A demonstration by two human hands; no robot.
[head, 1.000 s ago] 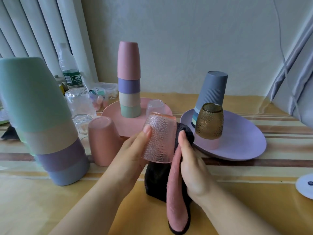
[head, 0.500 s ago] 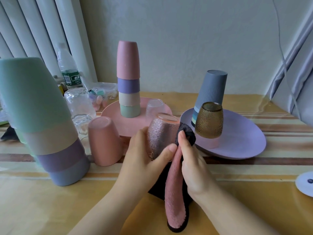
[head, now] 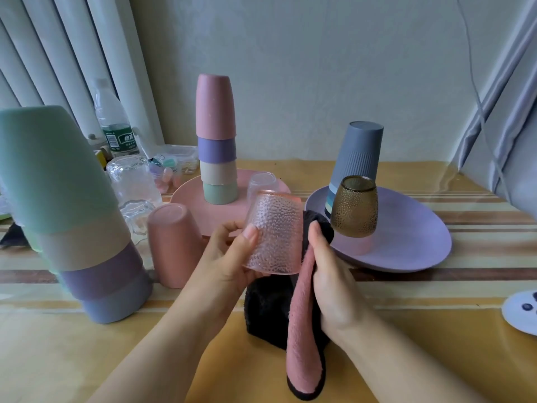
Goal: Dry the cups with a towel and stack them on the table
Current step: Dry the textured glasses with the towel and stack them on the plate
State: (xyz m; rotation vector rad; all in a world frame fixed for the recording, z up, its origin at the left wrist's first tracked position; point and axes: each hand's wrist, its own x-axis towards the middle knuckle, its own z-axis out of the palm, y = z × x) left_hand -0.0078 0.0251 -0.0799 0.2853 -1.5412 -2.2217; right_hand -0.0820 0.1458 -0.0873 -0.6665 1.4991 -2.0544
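My left hand (head: 223, 263) holds a pink dimpled glass cup (head: 274, 232) upside down above the table, thumb on its front. My right hand (head: 328, 274) grips a pink and black towel (head: 302, 324) pressed against the cup's right side; the towel hangs down to the table. An amber dimpled glass (head: 354, 206) sits inverted on a pale cup on the purple plate (head: 412, 237), beside a grey stack of cups (head: 356, 158). A tall stack of coloured cups (head: 216, 141) stands on the pink plate (head: 189, 196) with a small clear glass (head: 261, 184).
A large stack of cups (head: 66, 216) stands close at the left, with a single pink cup (head: 174, 245) beside it. Clear glasses (head: 133, 184), a water bottle (head: 113, 123) and a small box of clips lie behind. A white disc (head: 523, 311) sits at the right edge.
My left hand has shifted its grip, turning the pink glass so its dimpled side faces me again. The towel stays against the cup in my right hand.
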